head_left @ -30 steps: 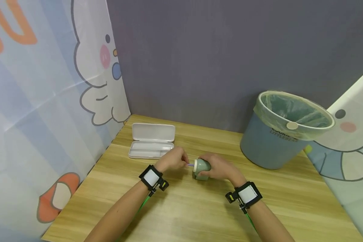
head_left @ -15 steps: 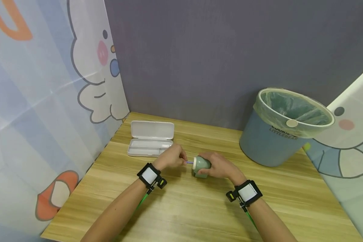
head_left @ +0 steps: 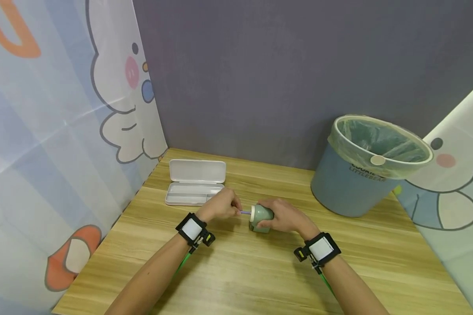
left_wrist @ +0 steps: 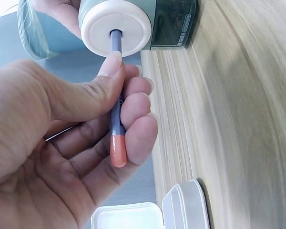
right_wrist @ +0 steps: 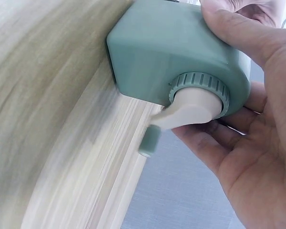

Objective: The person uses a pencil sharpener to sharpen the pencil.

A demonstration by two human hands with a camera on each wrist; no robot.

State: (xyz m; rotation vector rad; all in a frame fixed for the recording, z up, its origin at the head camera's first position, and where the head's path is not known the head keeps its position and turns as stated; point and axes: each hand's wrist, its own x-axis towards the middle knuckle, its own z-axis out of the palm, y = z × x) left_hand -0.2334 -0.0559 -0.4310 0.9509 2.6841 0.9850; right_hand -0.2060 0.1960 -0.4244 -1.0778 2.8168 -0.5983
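A green hand-crank pencil sharpener [right_wrist: 167, 52] stands on the wooden table, its pale crank [right_wrist: 195, 107] on the side facing my right wrist camera. My right hand [head_left: 284, 215] grips the sharpener's body from above, thumb on one side and fingers on the other. In the left wrist view, a purple pencil [left_wrist: 116, 114] with an orange-red end has its front in the hole of the sharpener's white face [left_wrist: 93, 24]. My left hand [left_wrist: 81, 109] pinches that pencil between thumb and fingers. The pencil's tip is hidden inside the sharpener.
Behind my left hand lies an opened white pencil case [head_left: 193, 194] with compartments, its lid leaning back. A blue bin [head_left: 351, 188] with a clear liner stands at the right rear of the table [head_left: 236, 275]. A grey wall [head_left: 236, 78] rises behind.
Both hands keep their hold on the pencil and the sharpener, which stay in nearly the same place. The head view has shifted slightly.
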